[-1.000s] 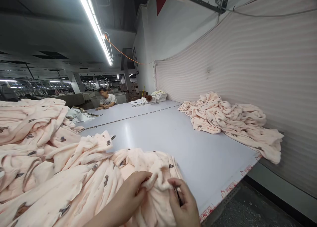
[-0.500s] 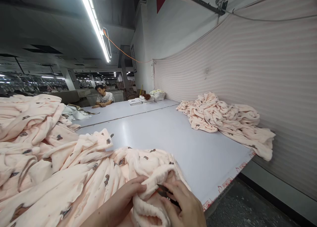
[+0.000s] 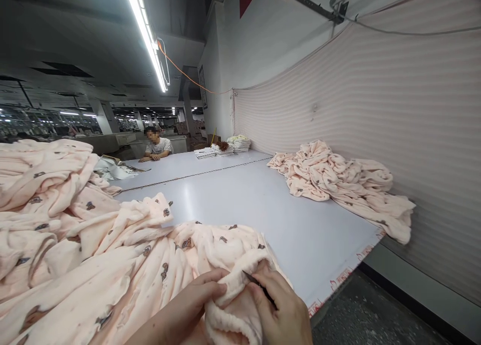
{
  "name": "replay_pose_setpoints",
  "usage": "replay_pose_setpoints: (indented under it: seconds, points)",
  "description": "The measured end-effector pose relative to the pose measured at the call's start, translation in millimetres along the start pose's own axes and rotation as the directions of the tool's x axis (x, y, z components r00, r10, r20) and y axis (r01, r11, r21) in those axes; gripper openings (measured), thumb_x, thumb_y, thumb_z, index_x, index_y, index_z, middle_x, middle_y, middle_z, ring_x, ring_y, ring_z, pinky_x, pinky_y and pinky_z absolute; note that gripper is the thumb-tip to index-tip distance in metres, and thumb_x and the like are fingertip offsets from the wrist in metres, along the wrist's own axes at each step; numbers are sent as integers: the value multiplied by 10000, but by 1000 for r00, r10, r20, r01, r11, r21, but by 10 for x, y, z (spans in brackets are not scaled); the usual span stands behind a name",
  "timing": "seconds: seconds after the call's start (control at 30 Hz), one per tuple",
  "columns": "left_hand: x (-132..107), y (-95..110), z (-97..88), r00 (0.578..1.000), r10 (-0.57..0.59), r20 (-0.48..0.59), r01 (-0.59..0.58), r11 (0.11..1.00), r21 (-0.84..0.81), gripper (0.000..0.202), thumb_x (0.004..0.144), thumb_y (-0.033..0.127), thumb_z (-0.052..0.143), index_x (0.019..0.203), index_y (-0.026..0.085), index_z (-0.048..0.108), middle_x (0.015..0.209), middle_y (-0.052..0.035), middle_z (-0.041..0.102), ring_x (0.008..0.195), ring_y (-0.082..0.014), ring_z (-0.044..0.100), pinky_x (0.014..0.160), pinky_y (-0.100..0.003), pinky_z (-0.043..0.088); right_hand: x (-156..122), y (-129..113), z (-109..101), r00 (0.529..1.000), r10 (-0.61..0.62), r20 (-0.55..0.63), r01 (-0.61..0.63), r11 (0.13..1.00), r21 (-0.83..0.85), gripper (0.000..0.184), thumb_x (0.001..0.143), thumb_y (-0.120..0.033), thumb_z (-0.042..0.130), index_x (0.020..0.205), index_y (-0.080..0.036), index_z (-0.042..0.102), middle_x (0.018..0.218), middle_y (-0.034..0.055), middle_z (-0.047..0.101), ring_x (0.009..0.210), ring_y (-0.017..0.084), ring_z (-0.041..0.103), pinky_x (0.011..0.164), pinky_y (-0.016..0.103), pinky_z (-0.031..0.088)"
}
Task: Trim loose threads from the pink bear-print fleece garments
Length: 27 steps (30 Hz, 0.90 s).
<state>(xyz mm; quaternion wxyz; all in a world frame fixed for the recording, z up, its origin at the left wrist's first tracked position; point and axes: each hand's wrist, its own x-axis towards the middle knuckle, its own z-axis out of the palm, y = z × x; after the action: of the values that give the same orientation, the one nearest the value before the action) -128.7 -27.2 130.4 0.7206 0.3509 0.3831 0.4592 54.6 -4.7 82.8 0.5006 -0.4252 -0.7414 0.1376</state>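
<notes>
The left hand grips the ruffled edge of a pink cloth, its thumb on the near face. The fingers behind the fold are hidden, so their exact placement cannot be told. The right hand is closed around a dark pointed tool. The tip lies at the ruffled edge, just right of the left thumb; whether it touches the fabric cannot be told. The fingers cover most of the tool, so its type and full shape cannot be made out.

The pink cloth lies at the near side of the table. Its near end is cut off by the lower border of the view, as are both wrists. On the left it runs into a large pile of similar cloth, itself cut off at the left; the boundary between the two cannot be traced.

A second cloth pile lies at the right, partly overhanging the table edge, beside a striped sheet. At the far side, a person leans on the table, lower body hidden behind it. Stacked items stand to the right of the person, too small to identify.
</notes>
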Motion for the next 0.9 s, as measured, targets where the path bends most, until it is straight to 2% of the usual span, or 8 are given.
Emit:
replay_pose_setpoints:
  seconds: [0.13,0.23,0.3,0.4,0.47,0.6,0.77,0.9]
  points:
    - [4,-1,-7,1000,-9,-10,10,1000,10,180,693,157,611,851,135,694,736,-39,663,718,-171,596,740,-272,438,-21,-4,26,1000,-20,9,20,1000,-3,237,885,-389,525,1013,-269,683,949,62,705,822,224,685,670,277,543]
    - [-21,1,-11,998,2,-56,13,963,271,187,696,196,611,870,169,674,762,-24,643,755,-198,585,704,-272,418,-7,15,-9,1000,-10,0,10,1000,-1,235,909,-382,488,978,-268,681,915,66,699,813,223,679,686,285,540]
    - [-62,2,-12,976,175,-132,-54,775,630,128,706,215,612,818,196,670,759,-19,623,765,-213,556,704,-283,389,18,39,-50,997,62,-55,-63,998,-12,277,875,-419,540,1078,-259,638,993,82,687,863,240,679,695,291,547]
    - [-127,-6,-12,819,549,-167,-81,399,913,75,739,232,591,800,220,633,725,-11,591,732,-213,511,701,-294,348,40,76,-94,992,124,-11,-125,992,-30,351,821,-332,578,1168,-288,577,1068,61,669,904,249,676,676,295,551]
    - [-142,-20,-8,776,589,-227,-115,486,867,47,778,241,543,816,236,570,692,16,549,681,-192,484,657,-278,347,25,87,-94,985,89,148,-93,995,19,278,771,-197,548,1013,-306,632,976,17,689,838,214,685,651,259,545]
    - [-89,-68,7,885,401,-235,-272,857,437,95,791,272,548,783,240,459,690,44,505,664,-164,457,612,-244,365,-51,52,-33,954,50,295,-134,953,272,240,753,-249,626,988,-294,656,955,23,683,792,175,696,656,195,555]
    - [-48,-175,5,907,373,-196,-298,897,326,176,752,279,653,814,226,496,721,40,524,692,-148,463,641,-236,364,-6,-110,52,998,-11,66,-9,958,287,266,841,-337,559,1078,-295,670,901,37,675,741,170,677,615,208,547]
    - [-63,-241,-46,906,381,-181,-290,875,388,148,738,269,662,795,213,539,701,46,498,662,-128,427,617,-224,349,101,-188,63,979,-110,172,83,985,154,198,840,-267,570,991,-264,698,831,29,681,746,174,664,644,223,531]
